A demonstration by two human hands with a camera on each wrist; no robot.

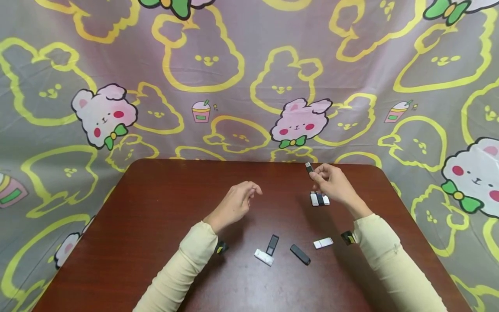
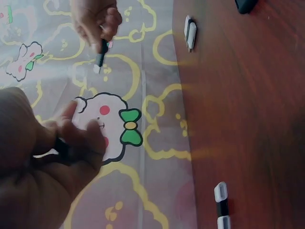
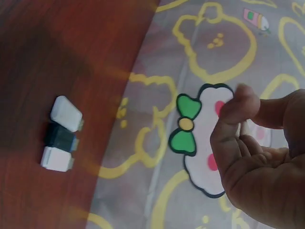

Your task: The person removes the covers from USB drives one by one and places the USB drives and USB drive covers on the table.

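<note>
My right hand [image 1: 331, 180] is raised over the far right of the table and pinches a black USB stick [image 1: 309, 168] with its metal plug bare and pointing up. Below this hand lies a close row: a white USB stick [image 1: 314, 199], a black USB stick [image 1: 320, 199] and another white stick [image 1: 326, 200]. In the right wrist view, the held stick is hidden behind the fingers. My left hand [image 1: 235, 201] hovers left of centre with bent fingers. A dark patch [image 2: 63, 147] shows between its fingers in the left wrist view; whether it is a held thing is unclear.
Nearer the front of the brown table [image 1: 175, 208] lie a dark stick [image 1: 273, 245] touching a white stick [image 1: 264, 257], a separate black stick [image 1: 300, 254] and a white stick [image 1: 323, 242]. A patterned cloth [image 1: 234, 86] hangs behind the table's far edge.
</note>
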